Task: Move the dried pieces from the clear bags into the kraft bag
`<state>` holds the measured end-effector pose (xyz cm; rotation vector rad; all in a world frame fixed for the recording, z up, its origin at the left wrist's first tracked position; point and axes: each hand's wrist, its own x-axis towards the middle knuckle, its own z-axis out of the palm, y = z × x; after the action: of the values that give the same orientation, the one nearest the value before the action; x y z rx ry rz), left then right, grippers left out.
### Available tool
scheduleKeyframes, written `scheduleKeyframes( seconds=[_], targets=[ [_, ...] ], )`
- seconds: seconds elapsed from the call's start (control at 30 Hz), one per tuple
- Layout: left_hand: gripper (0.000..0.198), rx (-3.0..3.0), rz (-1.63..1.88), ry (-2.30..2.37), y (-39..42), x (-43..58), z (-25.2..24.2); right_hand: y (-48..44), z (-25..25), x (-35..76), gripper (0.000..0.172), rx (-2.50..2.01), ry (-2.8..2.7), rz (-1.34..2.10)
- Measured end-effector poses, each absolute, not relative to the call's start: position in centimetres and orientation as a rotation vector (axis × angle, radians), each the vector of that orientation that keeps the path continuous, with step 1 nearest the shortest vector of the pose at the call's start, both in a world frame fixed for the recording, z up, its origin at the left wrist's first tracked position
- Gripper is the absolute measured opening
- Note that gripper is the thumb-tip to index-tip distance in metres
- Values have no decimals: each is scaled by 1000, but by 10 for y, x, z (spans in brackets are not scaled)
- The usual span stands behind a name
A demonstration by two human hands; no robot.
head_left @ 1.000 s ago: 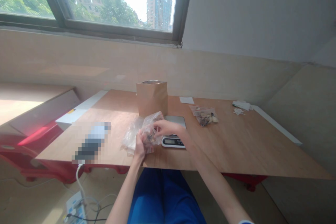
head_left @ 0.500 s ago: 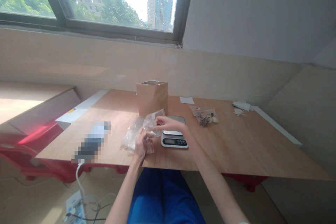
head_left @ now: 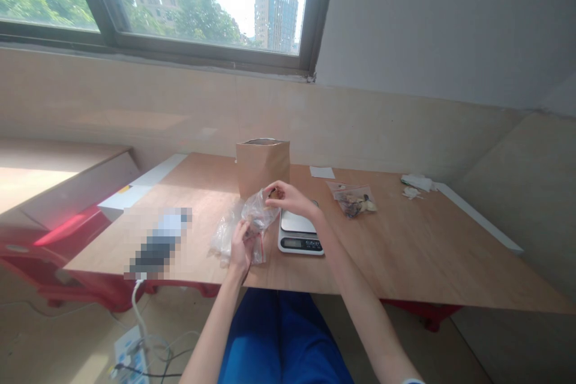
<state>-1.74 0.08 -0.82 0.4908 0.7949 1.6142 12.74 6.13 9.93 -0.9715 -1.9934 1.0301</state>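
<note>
Head view: left hand (head_left: 242, 247) clamped around the lower part of a clear plastic bag (head_left: 252, 214), which is crumpled and held just above the surface (head_left: 405, 258). Right hand (head_left: 289, 199) is at the bag's top, fingers pinched together; can't tell if it has hold. Digital kitchen scale (head_left: 300, 234) just right of the hands. Kraft paper bag (head_left: 263, 168) stands upright behind them. Small zip bag (head_left: 354, 201) of dried pieces lies further right, near a paper slip (head_left: 322, 172).
</note>
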Motion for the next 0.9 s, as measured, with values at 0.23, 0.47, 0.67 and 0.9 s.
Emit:
scheduleKeyframes(
  seconds=[0.23,0.47,0.67,0.9],
  targets=[
    [15,255,1631,758,4,-21,-12,105,163,110,16,-777,-1627,636],
    [18,224,1632,779,2,-19,-7,157,171,93,9,-929,-1583,300],
    [16,245,1619,780,2,-20,-8,165,159,96,7,-1009,-1719,275],
    [12,250,1632,848,3,-20,-11,157,164,94,22,-1062,-1841,279]
  ],
)
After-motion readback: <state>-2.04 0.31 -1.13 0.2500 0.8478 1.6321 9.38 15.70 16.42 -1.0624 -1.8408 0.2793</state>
